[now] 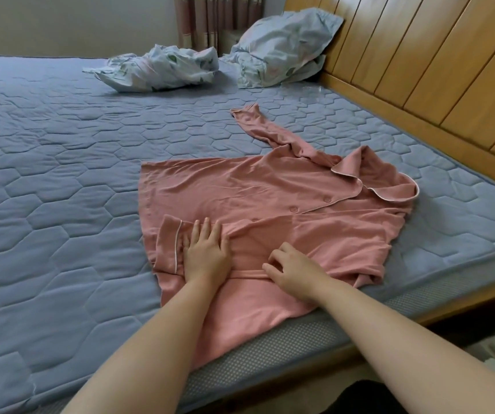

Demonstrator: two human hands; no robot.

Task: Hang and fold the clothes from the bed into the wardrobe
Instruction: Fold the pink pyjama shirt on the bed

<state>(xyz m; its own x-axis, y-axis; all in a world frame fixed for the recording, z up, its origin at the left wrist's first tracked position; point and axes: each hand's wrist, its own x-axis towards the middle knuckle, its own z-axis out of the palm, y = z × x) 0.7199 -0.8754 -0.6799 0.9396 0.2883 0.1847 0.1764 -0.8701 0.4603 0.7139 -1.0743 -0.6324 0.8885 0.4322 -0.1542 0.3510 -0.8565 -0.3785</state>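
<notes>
A pink button-up pyjama shirt [270, 192] lies spread on the blue quilted bed [61, 162], collar toward the headboard. One sleeve stretches away toward the pillows; the other sleeve is folded across the shirt's front, its white-piped cuff at the left. My left hand [206, 253] presses flat on that folded sleeve with straight fingers. My right hand [291, 268] rests on the shirt beside it, its fingers bent and touching the fabric. The shirt's near edge hangs slightly over the mattress side.
A crumpled light floral cloth [156, 68] and a pillow in matching fabric [282, 46] lie at the far end. A wooden headboard [419, 64] runs along the right. Curtains [210, 19] hang behind. The mattress edge [300, 339] is close to me.
</notes>
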